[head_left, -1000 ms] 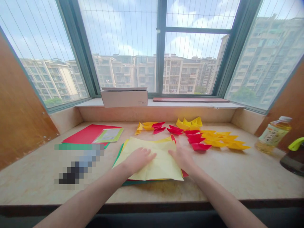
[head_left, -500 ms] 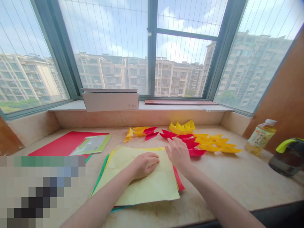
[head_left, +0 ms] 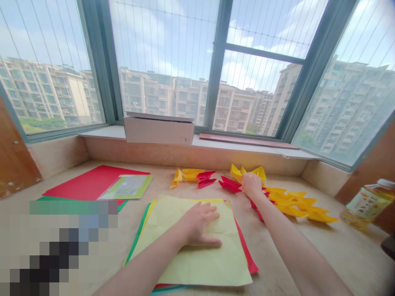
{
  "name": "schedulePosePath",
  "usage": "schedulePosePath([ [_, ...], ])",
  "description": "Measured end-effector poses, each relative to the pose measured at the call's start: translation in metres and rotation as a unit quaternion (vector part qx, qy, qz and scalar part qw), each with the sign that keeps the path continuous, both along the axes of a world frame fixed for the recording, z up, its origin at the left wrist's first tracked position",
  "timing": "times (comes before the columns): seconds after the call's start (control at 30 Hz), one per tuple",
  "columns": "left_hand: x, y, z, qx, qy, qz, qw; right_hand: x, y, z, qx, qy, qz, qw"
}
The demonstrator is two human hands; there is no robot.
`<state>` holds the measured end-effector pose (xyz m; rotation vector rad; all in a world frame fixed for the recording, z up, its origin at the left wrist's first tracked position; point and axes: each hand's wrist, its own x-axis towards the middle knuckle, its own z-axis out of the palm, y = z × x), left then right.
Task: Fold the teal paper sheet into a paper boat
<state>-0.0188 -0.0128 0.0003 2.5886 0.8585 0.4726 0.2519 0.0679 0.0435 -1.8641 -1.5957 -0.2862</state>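
Observation:
My left hand [head_left: 200, 224] lies flat with fingers spread on a pale yellow sheet of paper [head_left: 173, 259]. That sheet tops a stack whose green, yellow and red edges stick out at the sides. Further back on the right, my right hand [head_left: 252, 185] reaches over folded paper boats. It is nearest to a yellow paper boat [head_left: 259, 172] and covers part of some red ones; its fingertips are hidden, so its grip cannot be seen. A red paper boat [head_left: 230, 183] sits just left of it, and several orange-yellow boats [head_left: 293, 209] stand in rows to its right.
At the left lie red sheets [head_left: 83, 181] and a green-edged packet [head_left: 126, 187], beside a pixelated patch. A white box [head_left: 159, 129] stands on the sill. A drink bottle [head_left: 367, 203] is at the right. More yellow and red folded boats [head_left: 193, 174] rest behind the stack.
My right hand has left the stack's right edge and moved forward and right to the paper boats. My left hand stays on the top sheet, its fingers now more spread. The view has shifted.

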Motion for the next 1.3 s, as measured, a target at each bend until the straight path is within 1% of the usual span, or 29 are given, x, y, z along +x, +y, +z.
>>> schedulePosePath([
  [0.13,-0.001,0.000,-0.003,0.005,-0.014,-0.005,1.000,-0.005,-0.004,0.007,0.045,0.115,0.041,0.992],
  [0.17,-0.001,0.000,-0.003,0.006,-0.015,-0.006,1.000,-0.009,-0.009,0.007,0.056,0.136,0.052,0.988],
  [0.23,-0.002,-0.001,-0.003,0.009,-0.019,-0.009,1.000,-0.025,-0.023,0.002,0.073,0.195,0.098,0.973],
  [0.27,-0.003,-0.001,-0.003,0.010,-0.022,-0.011,1.000,-0.034,-0.033,-0.003,0.078,0.233,0.137,0.960],
  [0.3,-0.003,-0.002,-0.002,0.011,-0.027,-0.011,1.000,-0.045,-0.043,-0.010,0.085,0.338,0.216,0.912],
  [0.33,-0.003,-0.003,-0.001,0.014,-0.035,-0.012,0.999,-0.056,-0.054,-0.017,0.073,0.416,0.271,0.865],
  [0.37,-0.003,-0.003,0.000,0.017,-0.046,-0.015,0.999,-0.066,-0.065,-0.024,0.052,0.462,0.303,0.832],
  [0.4,-0.002,-0.003,0.000,0.020,-0.061,-0.019,0.998,-0.075,-0.076,-0.032,0.029,0.487,0.318,0.813],
  [0.47,0.000,-0.002,0.002,0.017,-0.104,-0.017,0.994,-0.089,-0.092,-0.043,-0.019,0.512,0.335,0.791],
  [0.5,0.001,-0.001,0.001,0.011,-0.129,-0.004,0.992,-0.094,-0.097,-0.048,-0.038,0.519,0.342,0.783],
  [0.53,0.001,0.001,0.001,0.003,-0.154,0.020,0.988,-0.097,-0.100,-0.051,-0.051,0.525,0.349,0.775],
  [0.6,0.002,0.004,-0.001,-0.014,-0.210,0.105,0.972,-0.099,-0.103,-0.055,-0.050,0.535,0.357,0.764],
  [0.63,0.002,0.005,-0.002,-0.025,-0.245,0.156,0.957,-0.099,-0.102,-0.056,-0.036,0.535,0.353,0.767],
  [0.67,0.001,0.006,-0.003,-0.042,-0.284,0.197,0.937,-0.098,-0.101,-0.057,-0.017,0.523,0.343,0.780],
  [0.7,0.000,0.006,-0.004,-0.069,-0.325,0.219,0.917,-0.096,-0.100,-0.058,0.007,0.495,0.331,0.804],
  [0.73,0.000,0.005,-0.004,-0.106,-0.364,0.215,0.900,-0.095,-0.099,-0.058,0.030,0.447,0.322,0.834],
  [0.77,-0.001,0.004,-0.005,-0.148,-0.396,0.188,0.887,-0.094,-0.099,-0.059,0.048,0.381,0.320,0.866],
  [0.8,-0.001,0.002,-0.005,-0.189,-0.417,0.145,0.877,-0.093,-0.099,-0.058,0.061,0.304,0.323,0.894],
  [0.83,-0.001,0.001,-0.005,-0.223,-0.429,0.101,0.870,-0.093,-0.101,-0.058,0.067,0.227,0.332,0.913],
  [0.87,-0.001,-0.001,-0.005,-0.247,-0.434,0.071,0.864,-0.094,-0.104,-0.056,0.067,0.157,0.347,0.922],
  [0.9,0.000,-0.002,-0.004,-0.261,-0.434,0.060,0.860,-0.095,-0.107,-0.054,0.063,0.099,0.366,0.923],
  [0.93,0.000,-0.002,-0.003,-0.268,-0.433,0.067,0.858,-0.097,-0.111,-0.052,0.056,0.056,0.385,0.920],
  [1.0,0.001,-0.003,0.000,-0.272,-0.433,0.104,0.853,-0.100,-0.117,-0.046,0.040,0.007,0.420,0.907],
  [1.07,0.002,-0.002,0.003,-0.278,-0.443,0.122,0.843,-0.102,-0.121,-0.040,0.032,0.005,0.434,0.900],
  [1.13,0.002,-0.002,0.005,-0.304,-0.456,0.108,0.830,-0.102,-0.122,-0.038,0.036,0.027,0.424,0.905],
  [1.2,0.002,-0.003,0.006,-0.332,-0.459,0.104,0.817,-0.099,-0.121,-0.040,0.044,0.046,0.412,0.909],
  [1.3,0.003,-0.004,0.006,-0.341,-0.461,0.137,0.808,-0.093,-0.120,-0.044,0.060,0.043,0.385,0.920],
])
